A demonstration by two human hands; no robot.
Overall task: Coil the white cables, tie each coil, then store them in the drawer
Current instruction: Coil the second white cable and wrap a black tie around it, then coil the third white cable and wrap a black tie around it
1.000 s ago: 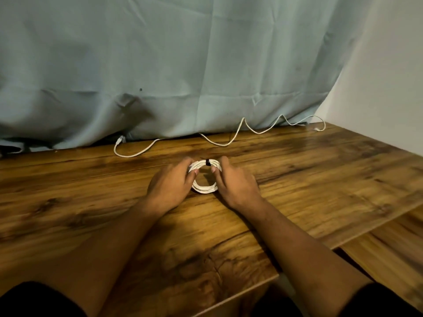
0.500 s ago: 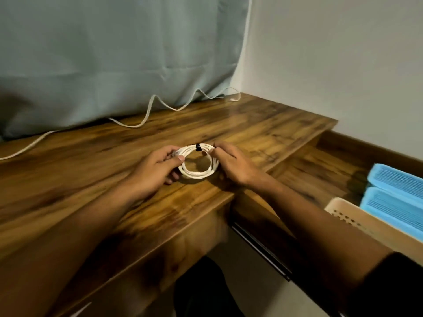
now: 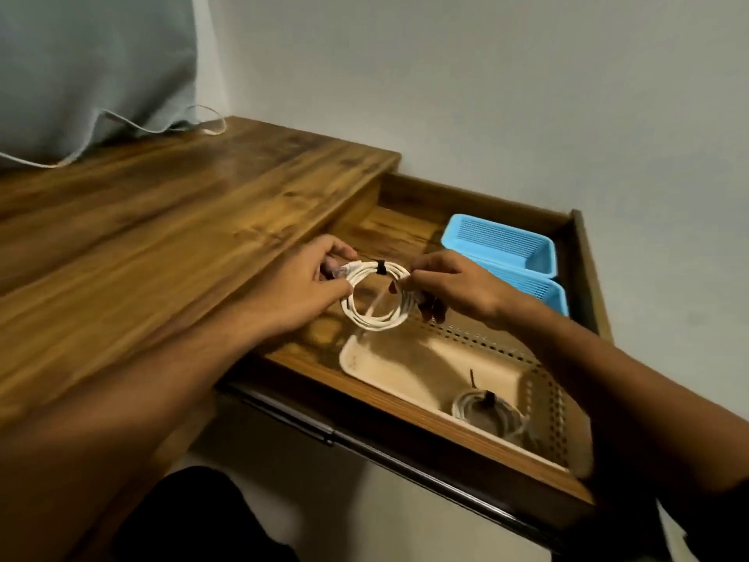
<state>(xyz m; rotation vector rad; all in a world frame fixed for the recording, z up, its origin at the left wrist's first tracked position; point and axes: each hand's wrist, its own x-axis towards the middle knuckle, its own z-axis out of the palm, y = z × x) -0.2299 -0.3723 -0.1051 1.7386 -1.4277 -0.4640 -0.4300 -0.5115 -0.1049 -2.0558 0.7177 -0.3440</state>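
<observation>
1. Nearest you, the open drawer stands pulled out from under the desk top. Half a second ago only its corner showed; your view has since swung right and takes in the whole of it.
2. In the drawer's near part sits a beige perforated basket. A tied coil of white cable lies in its near right end, with a black strap round it. A small mark on the basket's near left corner is too small to read.
3. Above the basket's far left corner you hold the white cable coil in the air, off the wood, with its black tie at the top. Half a second ago it was over the desk top near the edge; now it hangs over the drawer.
4. Your left hand pinches the coil's left side between thumb and fingers. Your right hand pinches the right side the same way, fingers curled.
5. Beyond your right hand, two blue baskets sit side by side against the drawer's right wall.
6. Farther off, a loose white cable trails uncoiled along the back of the desk top, at the foot of the grey-green curtain.
</observation>
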